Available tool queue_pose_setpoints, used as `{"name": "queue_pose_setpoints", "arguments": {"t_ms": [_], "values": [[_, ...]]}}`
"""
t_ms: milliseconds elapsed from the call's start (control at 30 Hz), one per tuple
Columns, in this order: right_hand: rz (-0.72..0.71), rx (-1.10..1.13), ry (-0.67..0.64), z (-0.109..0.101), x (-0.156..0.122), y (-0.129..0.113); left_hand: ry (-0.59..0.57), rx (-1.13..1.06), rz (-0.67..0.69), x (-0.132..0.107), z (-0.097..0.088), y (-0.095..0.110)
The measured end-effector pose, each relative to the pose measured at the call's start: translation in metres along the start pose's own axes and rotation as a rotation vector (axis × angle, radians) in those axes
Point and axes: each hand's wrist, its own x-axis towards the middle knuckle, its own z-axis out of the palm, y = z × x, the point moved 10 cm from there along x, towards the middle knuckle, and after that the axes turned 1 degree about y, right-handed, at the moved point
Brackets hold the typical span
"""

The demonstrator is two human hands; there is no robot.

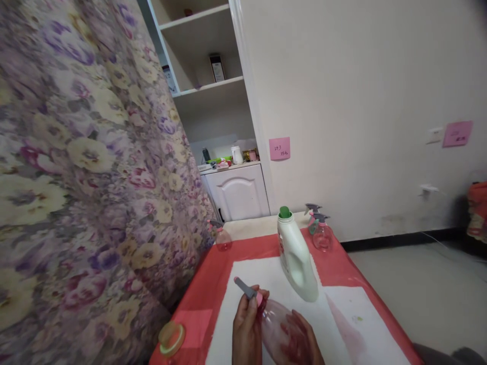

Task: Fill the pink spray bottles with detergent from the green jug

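My left hand (246, 327) is closed around the pink collar of a clear pink spray bottle (279, 324), just below its grey trigger head (245, 288). My right hand (302, 337) cups the bottle's round body from behind, seen through the plastic. The bottle lies tilted over a white cloth (266, 276) on a red table (205, 284). A white detergent jug (297, 258) with a green cap stands just beyond the hands.
Two more pink spray bottles (320, 230) stand at the table's far right, another (221, 235) at the far left. A round lidded container (171, 338) sits at the near left edge. A flowered curtain (83, 167) hangs left; a white cabinet (238, 192) and shelves stand behind.
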Motion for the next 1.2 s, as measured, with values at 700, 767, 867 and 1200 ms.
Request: {"name": "queue_pose_setpoints", "arguments": {"t_ms": [700, 767, 867, 1200], "values": [[0.236, 0.129, -0.187, 0.023, -0.014, -0.002, -0.047, 0.085, 0.020, -0.006, 0.006, 0.007], [0.041, 0.085, -0.108, 0.018, -0.013, -0.019, -0.055, 0.049, 0.026, -0.005, 0.007, 0.007], [-0.111, 0.002, 0.012, 0.010, -0.016, -0.031, -0.052, 0.014, 0.028, -0.007, 0.010, 0.007], [0.154, 0.203, -0.128, 0.024, -0.017, -0.017, -0.070, 0.040, 0.050, -0.012, 0.017, 0.016]]}}
